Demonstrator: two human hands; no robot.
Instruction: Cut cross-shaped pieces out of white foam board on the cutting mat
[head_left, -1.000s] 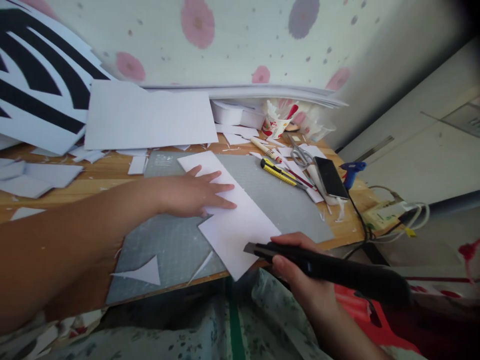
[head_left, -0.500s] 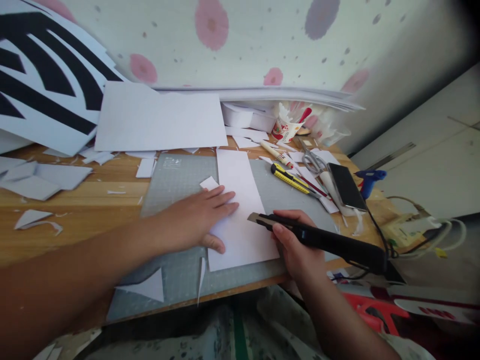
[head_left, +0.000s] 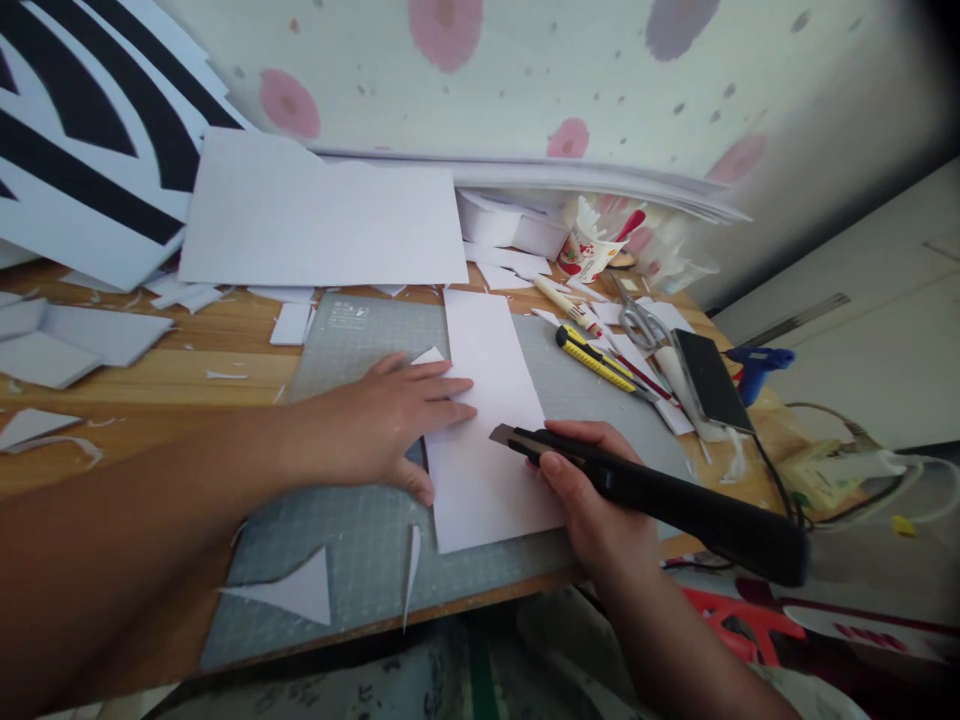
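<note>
A long white foam board strip (head_left: 495, 480) lies on the grey-green cutting mat (head_left: 360, 530). My left hand (head_left: 397, 415) is spread, palm down, with its fingertips on the strip's left side and the thumb at its left edge. In my right hand (head_left: 592, 490) is a black utility knife (head_left: 660, 495), its blade out and pointing left over the strip. Whether the blade touches the board I cannot tell. A small white offcut (head_left: 428, 356) shows just beyond my left fingers. Two pointed scraps, one wide (head_left: 300, 590) and one thin (head_left: 412, 575), lie near the mat's front edge.
A yellow utility knife (head_left: 596, 360), scissors (head_left: 637, 315), a phone (head_left: 712, 378) and a blue glue gun (head_left: 761, 368) lie to the right. Behind stand a large white board (head_left: 322, 220) and a paper cup (head_left: 589, 250). White scraps (head_left: 105, 335) cover the left side.
My left hand has slid slightly left on the strip, its thumb now at the edge. The black knife's rear end has dropped a little. The whole view has shifted slightly.
</note>
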